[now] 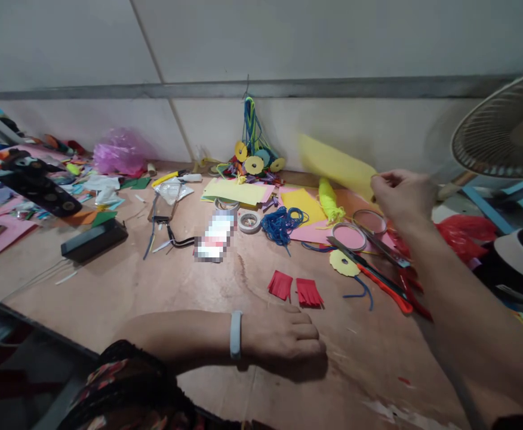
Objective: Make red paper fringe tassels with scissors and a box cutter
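Head view: a yellow sheet (pixel 337 164) is held by one end in the right hand (pixel 400 188), whose thumb and fingers are pinched on it. The sheet, blurred, is raised before the wall (pixel 208 131); its far edge is pointed leftward, and the fan (pixel 507 125) is seen to the right of the hand. Below the sheet, a neon-yellow yarn bundle (pixel 328 203) is laid among coloured papers. The left hand (pixel 283 334) is rested palm down on the table (pixel 163 286), its fingers curled together; whether anything is covered by them cannot be told. Just beyond its knuckles, two red fringed pieces (pixel 280 285) are set side by side, a narrow gap left between them. Room to the right is bounded by an orange-handled tool (pixel 378 280), laid slantwise beside a yellow scalloped disc (pixel 340 266). Leftward, bare wood is stretched to the table's front edge, below a black box (pixel 94 242).
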Motion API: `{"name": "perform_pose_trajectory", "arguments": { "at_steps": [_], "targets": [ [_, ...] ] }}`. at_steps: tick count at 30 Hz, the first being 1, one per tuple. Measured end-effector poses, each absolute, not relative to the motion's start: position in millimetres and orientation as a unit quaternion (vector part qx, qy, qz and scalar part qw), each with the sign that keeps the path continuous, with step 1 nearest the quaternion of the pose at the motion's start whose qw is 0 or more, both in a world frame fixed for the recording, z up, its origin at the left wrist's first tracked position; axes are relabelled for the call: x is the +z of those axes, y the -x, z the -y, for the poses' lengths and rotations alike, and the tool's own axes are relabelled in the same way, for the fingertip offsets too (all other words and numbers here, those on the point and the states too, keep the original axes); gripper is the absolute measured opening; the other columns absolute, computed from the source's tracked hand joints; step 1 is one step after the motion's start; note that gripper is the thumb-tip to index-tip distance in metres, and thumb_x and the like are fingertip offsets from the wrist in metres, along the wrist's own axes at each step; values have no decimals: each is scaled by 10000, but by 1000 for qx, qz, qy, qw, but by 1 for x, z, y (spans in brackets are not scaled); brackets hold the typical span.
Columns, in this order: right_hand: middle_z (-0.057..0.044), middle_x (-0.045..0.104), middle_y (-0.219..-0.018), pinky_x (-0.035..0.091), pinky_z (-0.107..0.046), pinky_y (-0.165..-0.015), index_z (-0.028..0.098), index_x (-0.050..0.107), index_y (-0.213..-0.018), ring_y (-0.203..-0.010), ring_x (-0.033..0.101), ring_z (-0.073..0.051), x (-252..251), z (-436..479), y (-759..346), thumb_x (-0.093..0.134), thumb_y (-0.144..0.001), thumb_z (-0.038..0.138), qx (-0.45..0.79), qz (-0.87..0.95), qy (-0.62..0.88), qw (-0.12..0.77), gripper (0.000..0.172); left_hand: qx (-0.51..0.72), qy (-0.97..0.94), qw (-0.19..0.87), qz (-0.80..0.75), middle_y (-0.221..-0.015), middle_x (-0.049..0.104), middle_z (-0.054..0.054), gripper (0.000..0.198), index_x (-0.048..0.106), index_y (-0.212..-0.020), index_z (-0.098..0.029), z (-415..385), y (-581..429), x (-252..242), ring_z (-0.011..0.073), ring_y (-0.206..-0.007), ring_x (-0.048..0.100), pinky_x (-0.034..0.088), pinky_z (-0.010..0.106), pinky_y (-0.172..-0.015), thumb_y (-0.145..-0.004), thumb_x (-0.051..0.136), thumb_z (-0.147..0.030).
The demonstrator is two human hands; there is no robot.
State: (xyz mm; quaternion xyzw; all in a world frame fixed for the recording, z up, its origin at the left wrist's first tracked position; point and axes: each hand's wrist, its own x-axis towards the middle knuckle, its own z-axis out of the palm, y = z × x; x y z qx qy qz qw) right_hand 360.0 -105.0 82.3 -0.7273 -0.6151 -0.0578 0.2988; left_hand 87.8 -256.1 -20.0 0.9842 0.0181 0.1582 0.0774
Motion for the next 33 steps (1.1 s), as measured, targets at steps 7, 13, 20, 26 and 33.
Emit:
{"name": "perform_pose_trajectory", "arguments": {
  "at_steps": [7, 13, 20, 26, 33],
  "targets": [
    [-155, 736, -1030, 425, -350, -733, 160, 718, -1107, -923, 661, -280, 60, 123, -347, 416, -942, 363, -92, 682, 683, 245, 399, 181, -982, 33, -51, -937, 682, 71, 220, 611, -1119, -144, 244, -81, -3, 160, -833, 587, 454, 301, -737, -992, 459, -239],
    [-84, 737, -848, 290, -297, -539, 196, 728, -908, -741, 653, -236, 24, 143, -328, 462, -910, 416, -42, 766, 626, 137, 345, 172, -910, -35, -375, -996, 650, 104, 261, 640, -1061, -138, 168, -46, 55, 204, -923, 578, 452, 324, -799, -992, 396, -203],
    [-89, 754, -909, 418, -321, -568, 199, 731, -1111, -820, 690, -273, 20, 169, -342, 448, -919, 501, 26, 787, 598, 154, 456, 0, -816, -7, -578, -1040, 627, 130, 246, 716, -1056, -151, 63, 6, 72, 245, -969, 582, 444, 318, -830, -880, 568, -237],
    [-84, 753, -1059, 513, -359, -683, 206, 740, -1065, -879, 714, -265, 9, 180, -352, 448, -937, 414, 71, 813, 556, 161, 380, -7, -806, -18, -591, -1078, 626, 145, 269, 696, -1075, -136, 33, 14, 50, 258, -1039, 568, 431, 310, -843, -867, 563, -244],
    [-87, 755, -1054, 527, -372, -710, 205, 739, -1041, -893, 716, -268, 11, 181, -348, 446, -956, 380, 84, 823, 540, 157, 352, -28, -801, -24, -598, -1062, 647, 166, 213, 732, -953, -115, 21, 22, 49, 275, -991, 588, 437, 332, -813, -793, 641, -222]
  ]
}}
